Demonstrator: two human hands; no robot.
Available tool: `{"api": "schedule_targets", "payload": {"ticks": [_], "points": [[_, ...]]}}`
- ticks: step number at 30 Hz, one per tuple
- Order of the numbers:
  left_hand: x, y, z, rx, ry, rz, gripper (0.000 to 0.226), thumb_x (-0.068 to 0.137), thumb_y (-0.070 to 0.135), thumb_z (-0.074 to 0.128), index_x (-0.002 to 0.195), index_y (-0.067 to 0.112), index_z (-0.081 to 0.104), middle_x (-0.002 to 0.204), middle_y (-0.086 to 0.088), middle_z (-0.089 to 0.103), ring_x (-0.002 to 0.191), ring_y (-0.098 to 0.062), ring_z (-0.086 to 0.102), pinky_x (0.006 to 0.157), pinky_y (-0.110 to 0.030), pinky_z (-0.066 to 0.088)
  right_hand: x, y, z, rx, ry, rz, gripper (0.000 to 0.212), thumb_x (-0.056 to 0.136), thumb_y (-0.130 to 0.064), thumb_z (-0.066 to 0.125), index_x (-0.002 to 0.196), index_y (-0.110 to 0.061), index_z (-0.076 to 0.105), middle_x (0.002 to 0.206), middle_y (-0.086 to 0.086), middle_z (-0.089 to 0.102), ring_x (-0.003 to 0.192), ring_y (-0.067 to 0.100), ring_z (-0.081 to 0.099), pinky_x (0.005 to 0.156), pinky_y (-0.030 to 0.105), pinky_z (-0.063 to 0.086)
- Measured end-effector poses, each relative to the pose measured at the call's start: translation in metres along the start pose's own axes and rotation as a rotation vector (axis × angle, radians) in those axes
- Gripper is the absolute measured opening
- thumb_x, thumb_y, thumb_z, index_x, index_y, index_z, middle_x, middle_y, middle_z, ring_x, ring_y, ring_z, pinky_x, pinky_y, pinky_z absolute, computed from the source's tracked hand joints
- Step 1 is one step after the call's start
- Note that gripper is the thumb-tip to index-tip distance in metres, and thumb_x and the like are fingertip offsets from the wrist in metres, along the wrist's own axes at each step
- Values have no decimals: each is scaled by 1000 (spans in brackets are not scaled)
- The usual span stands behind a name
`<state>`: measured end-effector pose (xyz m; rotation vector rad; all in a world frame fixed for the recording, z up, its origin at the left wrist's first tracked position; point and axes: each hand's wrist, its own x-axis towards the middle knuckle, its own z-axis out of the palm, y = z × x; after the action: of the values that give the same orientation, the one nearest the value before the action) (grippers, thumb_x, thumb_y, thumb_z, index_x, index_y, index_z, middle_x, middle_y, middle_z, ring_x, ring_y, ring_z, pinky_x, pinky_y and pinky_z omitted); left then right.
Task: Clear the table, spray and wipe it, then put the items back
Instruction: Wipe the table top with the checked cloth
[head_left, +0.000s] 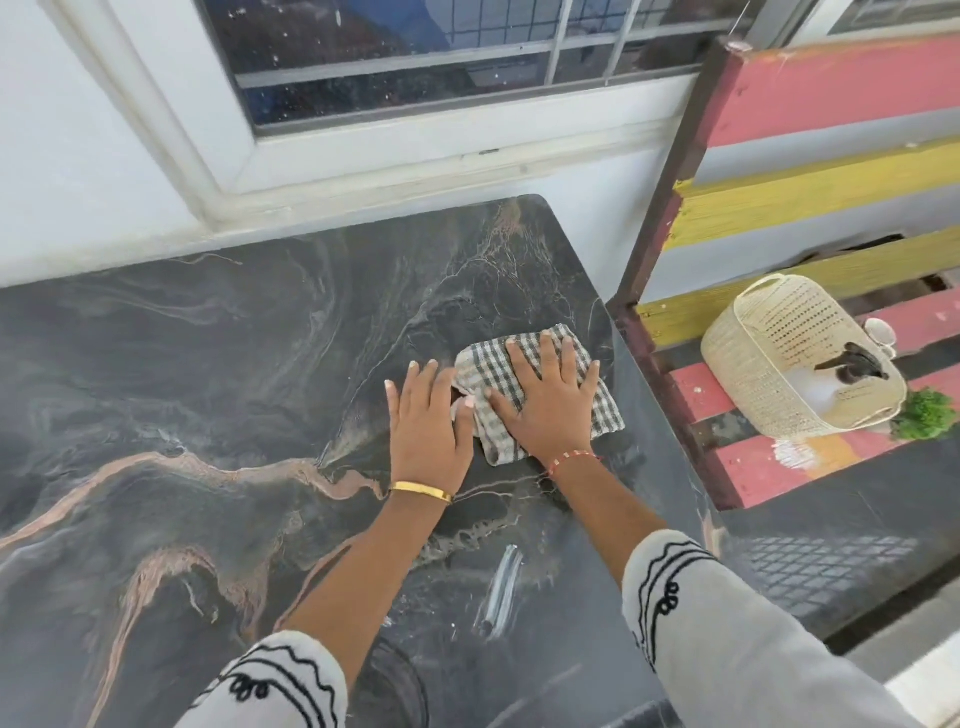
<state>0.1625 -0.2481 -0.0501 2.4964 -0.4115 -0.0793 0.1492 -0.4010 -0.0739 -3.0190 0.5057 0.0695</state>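
Observation:
A dark marble-patterned table (208, 364) fills the lower left of the head view. A checked grey-and-white cloth (493, 364) lies flat near the table's right edge. My right hand (550, 405) presses palm-down on the cloth with its fingers spread. My left hand (428, 426) lies flat beside it, its thumb side on the cloth's left edge. A cream woven basket (748, 364) stands on the bench to the right; a spray bottle with a black trigger (852, 364) sits inside it.
The painted red and yellow slatted bench (831, 93) stands close to the table's right side. A small green plant (924, 415) lies next to the basket. A white wall and a window frame (415, 135) run behind the table.

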Motion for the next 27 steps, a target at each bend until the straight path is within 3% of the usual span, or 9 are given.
{"api": "schedule_targets", "payload": {"ticks": [6, 13, 23, 27], "points": [[23, 43, 40, 61, -34, 66, 66, 87, 45, 12, 133, 11, 44, 145, -11, 40, 141, -29, 24, 117, -45, 3, 38, 83, -5, 3, -30, 100, 69, 88, -67, 28, 148, -35, 15, 159, 8, 11, 146, 33, 5, 114, 59, 11], [34, 88, 62, 93, -57, 68, 70, 84, 46, 7, 138, 13, 38, 149, -9, 33, 144, -26, 18, 117, -42, -2, 68, 101, -2, 101, -27, 60, 70, 88, -65, 30, 148, -31, 18, 157, 11, 15, 142, 35, 18, 105, 54, 34], [-8, 109, 63, 130, -126, 60, 61, 90, 43, 15, 139, 14, 35, 151, -7, 30, 145, -25, 15, 118, -42, -1, 0, 118, -2, 165, -39, 73, 68, 89, -63, 32, 148, -32, 18, 157, 11, 12, 143, 35, 15, 97, 52, 44], [-33, 110, 59, 98, -110, 86, 72, 83, 51, 6, 137, 15, 37, 150, -8, 31, 144, -25, 17, 118, -41, -1, -34, 125, -1, 143, -53, 111, 69, 89, -65, 29, 149, -33, 16, 158, 10, 11, 143, 34, 14, 98, 52, 45]]}}
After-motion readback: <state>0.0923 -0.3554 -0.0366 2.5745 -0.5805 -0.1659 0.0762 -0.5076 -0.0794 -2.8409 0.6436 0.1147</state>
